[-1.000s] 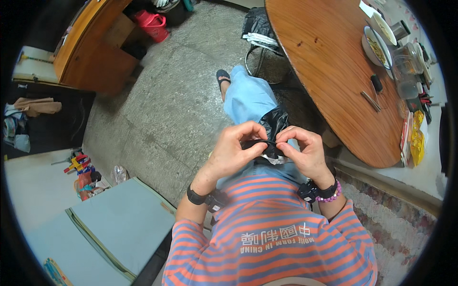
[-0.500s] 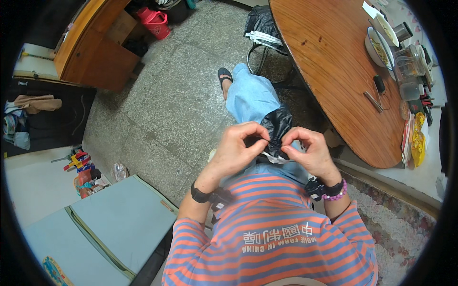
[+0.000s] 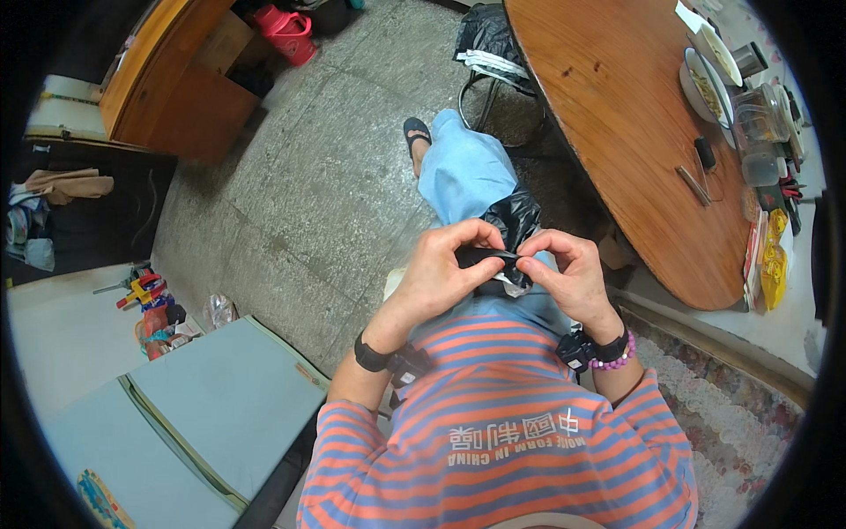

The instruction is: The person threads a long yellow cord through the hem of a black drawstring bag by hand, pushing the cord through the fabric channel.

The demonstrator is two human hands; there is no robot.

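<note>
A shiny black sheet of thin material (image 3: 515,212) with a white edge (image 3: 511,285) lies across my lap. I cannot tell whether it is cloth or plastic. My left hand (image 3: 441,275) pinches a fold of it between thumb and forefinger. Close beside, fingertips nearly touching the left ones, my right hand (image 3: 568,275) pinches the same fold. Whether something small, such as a needle, is between the fingers is too small to tell. A black thread spool (image 3: 704,152) and metal snips (image 3: 693,186) rest on the wooden table (image 3: 608,115) to the right.
Bowls (image 3: 702,88) and clear containers (image 3: 760,123) stand at the table's far right, near a yellow packet (image 3: 774,260). More black material (image 3: 489,35) with a white strip covers a stool beside the table. At lower left is a pale blue cabinet (image 3: 220,379); a red flask (image 3: 289,37) stands far left.
My hands have drawn closer together, and their fingertips now meet at the black fold. The fold has been pulled up tighter between them. The view has shifted slightly.
</note>
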